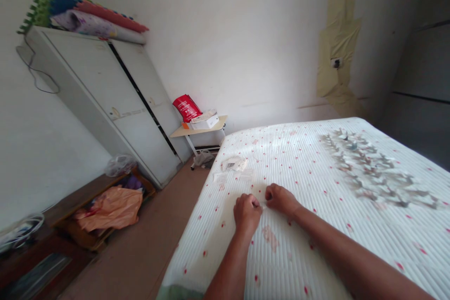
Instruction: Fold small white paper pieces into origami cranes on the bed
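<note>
White quilted fabric with small red spots nearest: a bed cover (281, 272) under both hands. Left hand (247, 215) and right hand (281, 199) close together, just apart, with fingers curled inward; firm pinch or loose, cannot tell. Between the fingertips, low over the cover, a tiny pale scrap (263, 204), too blurred to identify. Best to brace both hands on the cover, work with thumb and forefinger only, and pull gently; easy to lose against white cloth. Just beyond, seemingly a crumpled white plastic packet (234, 164), contents unclear, near printed white paper slips (244, 175). Off to the right, rows of small grey-brown pieces (372, 164). Across the floor, in an open brown wooden drawer (149, 186), a crumpled orange plastic bag (112, 208). Farther back, on a small pale-topped table (180, 132), a white cardboard box (206, 123) and a glossy red bag (186, 108), with contents hidden.
</note>
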`<state>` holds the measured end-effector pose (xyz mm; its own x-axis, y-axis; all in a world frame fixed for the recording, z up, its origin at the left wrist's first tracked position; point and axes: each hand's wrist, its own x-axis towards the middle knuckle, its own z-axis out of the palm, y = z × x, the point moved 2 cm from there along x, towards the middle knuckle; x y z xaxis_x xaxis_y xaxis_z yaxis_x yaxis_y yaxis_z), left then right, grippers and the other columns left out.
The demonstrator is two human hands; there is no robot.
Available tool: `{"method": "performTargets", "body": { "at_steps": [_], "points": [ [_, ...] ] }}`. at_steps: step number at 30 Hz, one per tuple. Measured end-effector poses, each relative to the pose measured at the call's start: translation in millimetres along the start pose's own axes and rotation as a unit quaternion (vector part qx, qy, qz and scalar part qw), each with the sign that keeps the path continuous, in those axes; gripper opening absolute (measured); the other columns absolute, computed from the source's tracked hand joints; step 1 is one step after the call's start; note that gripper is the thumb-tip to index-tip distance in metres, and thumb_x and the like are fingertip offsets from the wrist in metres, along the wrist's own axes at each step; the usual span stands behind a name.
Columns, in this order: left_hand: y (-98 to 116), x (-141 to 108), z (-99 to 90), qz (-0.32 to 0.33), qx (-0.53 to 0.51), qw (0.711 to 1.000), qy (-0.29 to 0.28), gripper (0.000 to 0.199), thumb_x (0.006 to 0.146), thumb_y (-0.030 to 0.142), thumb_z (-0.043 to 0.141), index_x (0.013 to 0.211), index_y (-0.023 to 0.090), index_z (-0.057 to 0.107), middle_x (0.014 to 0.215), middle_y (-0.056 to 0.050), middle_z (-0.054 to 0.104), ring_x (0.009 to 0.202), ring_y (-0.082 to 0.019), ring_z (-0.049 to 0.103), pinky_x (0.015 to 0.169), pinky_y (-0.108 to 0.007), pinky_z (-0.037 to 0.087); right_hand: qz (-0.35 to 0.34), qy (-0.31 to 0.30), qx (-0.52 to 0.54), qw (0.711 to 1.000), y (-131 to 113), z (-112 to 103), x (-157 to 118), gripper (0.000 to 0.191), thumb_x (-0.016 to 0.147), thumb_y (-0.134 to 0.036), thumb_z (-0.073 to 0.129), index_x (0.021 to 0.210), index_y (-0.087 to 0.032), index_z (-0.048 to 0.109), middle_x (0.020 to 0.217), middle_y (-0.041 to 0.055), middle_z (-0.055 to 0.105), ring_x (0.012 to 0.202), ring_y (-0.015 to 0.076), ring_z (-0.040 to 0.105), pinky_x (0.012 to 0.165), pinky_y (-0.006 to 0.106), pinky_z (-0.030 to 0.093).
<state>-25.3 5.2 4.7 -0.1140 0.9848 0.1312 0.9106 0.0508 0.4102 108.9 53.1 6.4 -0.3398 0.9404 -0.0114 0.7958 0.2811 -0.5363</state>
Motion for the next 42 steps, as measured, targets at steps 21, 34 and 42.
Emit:
{"method": "performTargets", "body": {
  "at_steps": [21, 34, 42],
  "points": [
    [1.8, -8.2, 2.2, 0.094, -0.023, 0.995, 0.04, 0.037, 0.072, 0.014, 0.053, 0.105, 0.029, 0.06, 0.09, -0.001, 0.06, 0.089, -0.018, 0.05, 0.08, -0.029, 0.035, -0.06, -0.013, -0.066, 0.996, -3.1, -12.5, -21.8, 0.026, 0.074, -0.015, 0.045, 0.082, -0.021, 0.069, 0.088, 0.0042, 0.061, 0.079, 0.0149, 0.058, 0.066, 0.022, 0.038],
    [-3.4, -5.9, 6.7, 0.088, -0.111, 0.988, 0.06, 0.022, 0.071, 0.007, 0.047, 0.081, 0.019, 0.064, 0.078, -0.001, 0.064, 0.077, -0.014, 0.056, 0.074, -0.025, 0.041, -0.1, -0.003, -0.09, 0.991, -3.6, -5.6, -23.6, 0.043, 0.076, -0.009, 0.041, 0.104, -0.034, 0.062, 0.093, 0.0033, 0.055, 0.091, 0.0171, 0.053, 0.068, 0.024, 0.038],
    [-9.9, -4.7, 9.5, 0.119, -0.127, 0.982, 0.071, 0.029, 0.064, -0.001, 0.046, 0.076, 0.018, 0.064, 0.079, -0.002, 0.058, 0.079, -0.013, 0.054, 0.077, -0.025, 0.042, -0.104, -0.003, -0.103, 0.989, -5.1, -5.3, -24.3, 0.04, 0.077, -0.012, 0.041, 0.104, -0.034, 0.062, 0.094, 0.0038, 0.053, 0.091, 0.0179, 0.052, 0.066, 0.025, 0.038]
  ]
}}
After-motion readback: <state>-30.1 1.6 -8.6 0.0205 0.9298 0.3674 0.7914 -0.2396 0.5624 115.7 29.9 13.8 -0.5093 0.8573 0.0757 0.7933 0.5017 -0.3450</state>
